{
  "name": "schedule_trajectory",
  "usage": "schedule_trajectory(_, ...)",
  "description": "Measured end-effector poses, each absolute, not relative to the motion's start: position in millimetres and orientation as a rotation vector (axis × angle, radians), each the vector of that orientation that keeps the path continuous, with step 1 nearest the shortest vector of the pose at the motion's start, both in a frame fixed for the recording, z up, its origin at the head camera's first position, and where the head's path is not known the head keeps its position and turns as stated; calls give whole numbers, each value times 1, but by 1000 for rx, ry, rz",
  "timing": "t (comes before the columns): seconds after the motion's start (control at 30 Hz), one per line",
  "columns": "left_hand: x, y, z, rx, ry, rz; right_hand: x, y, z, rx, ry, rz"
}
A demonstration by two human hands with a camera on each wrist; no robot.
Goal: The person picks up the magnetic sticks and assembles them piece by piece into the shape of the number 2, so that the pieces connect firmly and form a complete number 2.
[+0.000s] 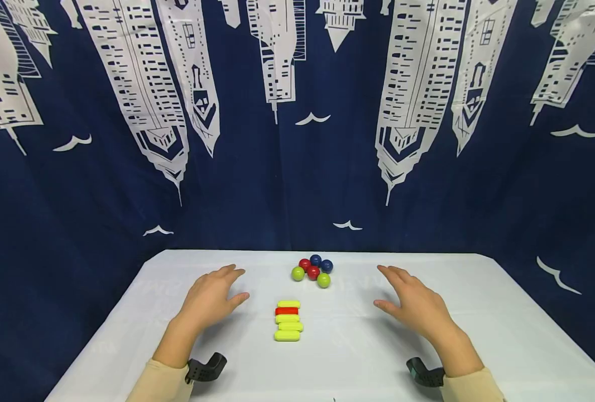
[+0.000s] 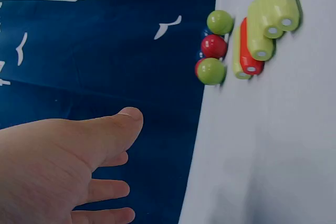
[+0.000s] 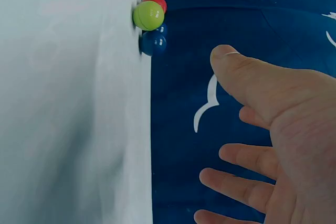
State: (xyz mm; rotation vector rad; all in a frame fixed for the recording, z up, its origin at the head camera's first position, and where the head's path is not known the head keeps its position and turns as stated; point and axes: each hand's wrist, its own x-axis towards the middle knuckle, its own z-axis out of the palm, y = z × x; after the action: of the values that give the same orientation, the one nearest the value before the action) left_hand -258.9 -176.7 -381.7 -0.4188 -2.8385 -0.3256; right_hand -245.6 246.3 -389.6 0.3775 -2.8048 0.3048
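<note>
My left hand hovers over the left side of the table, fingers extended, thumb apart, holding nothing. On the right, my right hand is held the same way, also free of any object. Between them lies a column of short ribbed sticks: several yellow-green sticks and one red stick, second from the far end. Behind the sticks sits a cluster of glossy balls: two green balls, two red balls and two blue balls. In the left wrist view, the thumb points toward the balls.
A white table spans the space under both hands. Behind it hangs a dark blue curtain printed with white buildings and birds. Each wrist wears a black strap mount, one at the left wrist and one at the right.
</note>
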Motion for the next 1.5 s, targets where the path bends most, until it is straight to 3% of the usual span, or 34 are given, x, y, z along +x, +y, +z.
schedule_trajectory(0.27, -268, -161, -401, -403, -2896, -787, -251, 242, -410, 431, -2901, 686)
schedule_trajectory(0.47, -295, -143, -419, -501, -2863, -1205, -253, 239, -421, 445, -2996, 824)
schedule_trajectory(0.9, -330, -119, -441, -604, -2834, -1411, -259, 234, -425, 490, -2946, 669)
schedule_trajectory(1.13, -329, -127, -460, -595, -2808, -1361, -267, 227, -424, 441, -2927, 881)
schedule_trajectory(1.5, -324, -124, -460, -650, -2816, -1330, -300, 194, -423, 264, -2747, 1285)
